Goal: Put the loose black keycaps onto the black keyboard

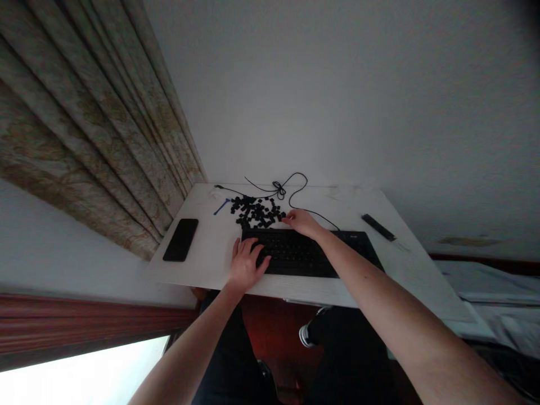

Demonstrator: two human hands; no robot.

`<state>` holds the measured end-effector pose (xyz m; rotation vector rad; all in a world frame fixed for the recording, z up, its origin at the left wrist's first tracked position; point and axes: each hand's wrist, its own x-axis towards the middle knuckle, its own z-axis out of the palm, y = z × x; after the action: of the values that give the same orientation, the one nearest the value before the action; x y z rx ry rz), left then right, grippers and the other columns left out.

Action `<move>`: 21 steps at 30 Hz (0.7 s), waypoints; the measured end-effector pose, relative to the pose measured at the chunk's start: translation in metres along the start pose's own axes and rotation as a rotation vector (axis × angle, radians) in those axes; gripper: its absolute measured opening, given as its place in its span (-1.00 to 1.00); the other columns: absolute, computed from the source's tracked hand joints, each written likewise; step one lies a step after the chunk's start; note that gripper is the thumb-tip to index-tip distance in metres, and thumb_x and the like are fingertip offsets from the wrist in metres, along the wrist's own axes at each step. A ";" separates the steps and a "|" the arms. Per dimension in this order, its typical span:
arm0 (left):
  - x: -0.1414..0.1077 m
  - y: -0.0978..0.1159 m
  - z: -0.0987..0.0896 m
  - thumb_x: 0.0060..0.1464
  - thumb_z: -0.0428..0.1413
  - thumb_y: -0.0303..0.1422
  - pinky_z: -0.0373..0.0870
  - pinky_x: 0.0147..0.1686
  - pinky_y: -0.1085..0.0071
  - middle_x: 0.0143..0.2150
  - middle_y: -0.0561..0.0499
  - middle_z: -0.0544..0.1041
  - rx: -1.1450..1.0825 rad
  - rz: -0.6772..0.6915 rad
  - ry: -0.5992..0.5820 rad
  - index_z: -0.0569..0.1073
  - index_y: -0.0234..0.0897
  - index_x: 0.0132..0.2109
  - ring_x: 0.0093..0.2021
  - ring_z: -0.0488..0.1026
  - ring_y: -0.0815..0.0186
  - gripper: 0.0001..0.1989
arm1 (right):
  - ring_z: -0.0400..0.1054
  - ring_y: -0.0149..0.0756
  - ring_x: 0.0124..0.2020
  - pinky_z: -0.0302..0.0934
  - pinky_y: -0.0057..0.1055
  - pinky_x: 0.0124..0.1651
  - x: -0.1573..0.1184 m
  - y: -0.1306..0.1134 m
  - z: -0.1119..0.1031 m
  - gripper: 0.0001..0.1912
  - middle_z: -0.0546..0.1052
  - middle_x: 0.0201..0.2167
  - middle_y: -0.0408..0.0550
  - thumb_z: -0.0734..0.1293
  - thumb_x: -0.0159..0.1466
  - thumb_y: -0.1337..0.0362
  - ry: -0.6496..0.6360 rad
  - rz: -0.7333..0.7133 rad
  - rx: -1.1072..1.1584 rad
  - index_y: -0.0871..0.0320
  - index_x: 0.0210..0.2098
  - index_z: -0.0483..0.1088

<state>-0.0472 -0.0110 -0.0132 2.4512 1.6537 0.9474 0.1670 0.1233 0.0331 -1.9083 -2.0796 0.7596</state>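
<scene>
A black keyboard [295,254] lies near the front edge of the white table. Behind its left part is a loose pile of small black keycaps [255,212]. My left hand [245,263] rests on the keyboard's left end, fingers apart, with nothing in it. My right hand [302,221] reaches over the keyboard to the right edge of the pile. Its thumb and fingertips are pinched at a small black keycap [282,216]. The right forearm covers part of the keyboard's right side.
A black phone [180,240] lies at the left of the white table [215,253]. A blue tool [221,206] is left of the pile. Behind it a black cable [297,174] loops. At the right lies a dark narrow strip [378,226]. A curtain [126,112] hangs at the left.
</scene>
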 end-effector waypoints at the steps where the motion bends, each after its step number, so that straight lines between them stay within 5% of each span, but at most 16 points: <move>1: 0.001 -0.002 0.001 0.18 0.10 -0.22 0.10 0.28 -0.09 0.08 -0.14 0.44 -0.011 -0.025 0.016 0.46 -0.20 0.00 0.14 0.36 0.07 -0.72 | 0.45 -0.22 -0.24 0.19 -0.41 -0.21 0.009 -0.003 0.003 -0.73 0.59 -0.29 0.04 0.32 0.27 0.12 0.050 0.003 -0.013 0.18 -0.24 0.54; 9: 0.008 -0.025 0.009 0.22 0.06 -0.26 0.31 0.18 0.11 0.08 -0.13 0.38 -0.313 -0.298 0.174 0.44 -0.20 -0.04 0.15 0.35 0.15 -0.79 | 0.38 -0.10 0.06 0.21 -0.31 0.05 0.071 -0.030 0.019 -0.69 0.52 0.03 0.19 0.30 0.28 0.24 0.181 0.018 -0.081 0.23 -0.03 0.49; 15: 0.009 -0.027 0.008 0.22 0.07 -0.27 0.30 0.18 0.11 0.04 -0.12 0.39 -0.395 -0.331 0.177 0.45 -0.20 -0.09 0.11 0.37 0.17 -0.83 | 0.42 -0.02 0.01 0.27 -0.23 0.03 0.087 -0.039 0.032 -0.72 0.56 -0.08 0.23 0.30 0.25 0.25 0.165 0.195 -0.059 0.23 -0.11 0.53; 21: 0.009 -0.028 0.008 0.20 0.08 -0.28 0.32 0.16 0.10 0.02 -0.11 0.41 -0.390 -0.316 0.179 0.45 -0.20 -0.12 0.10 0.38 0.16 -0.85 | 0.39 0.00 0.05 0.27 -0.17 0.05 0.091 -0.045 0.038 -0.70 0.54 -0.03 0.18 0.35 0.21 0.25 0.202 0.165 -0.067 0.17 -0.08 0.52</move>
<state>-0.0637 0.0112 -0.0255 1.8399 1.6472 1.3174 0.0974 0.2025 0.0080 -2.1157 -1.8679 0.5092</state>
